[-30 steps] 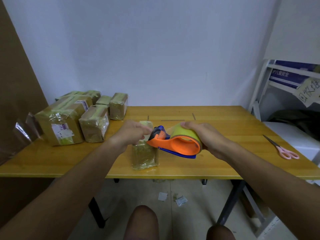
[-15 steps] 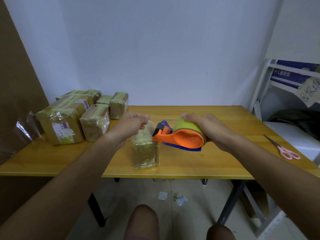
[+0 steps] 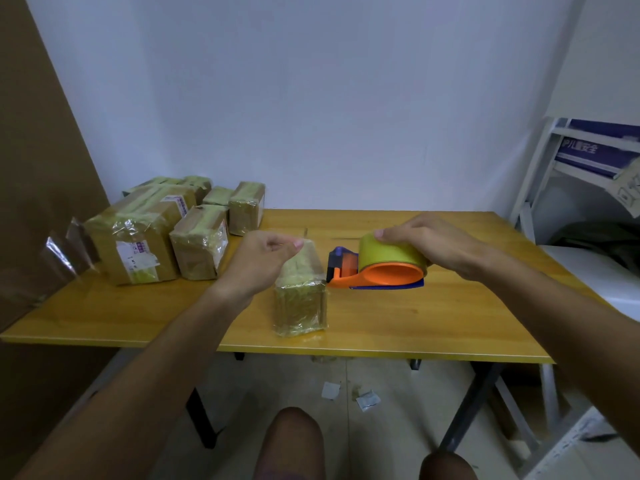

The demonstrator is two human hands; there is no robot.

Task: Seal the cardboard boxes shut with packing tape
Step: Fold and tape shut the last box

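Small box point(image 3: 300, 299) stands near the table point(image 3: 104, 317) front edge, already tape-wrapped; left hand point(image 3: 261, 259) pinches its top far edge, likely steadying it. Right hand point(image 3: 429, 242) curls over the tape dispenser point(image 3: 377, 268) just beside the box, ready for another strip

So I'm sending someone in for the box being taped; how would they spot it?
On the yellow table, look near the front edge, beside the orange tape dispenser. The small taped box stands alone there under the left hand, apart from the stacked boxes at the back left.
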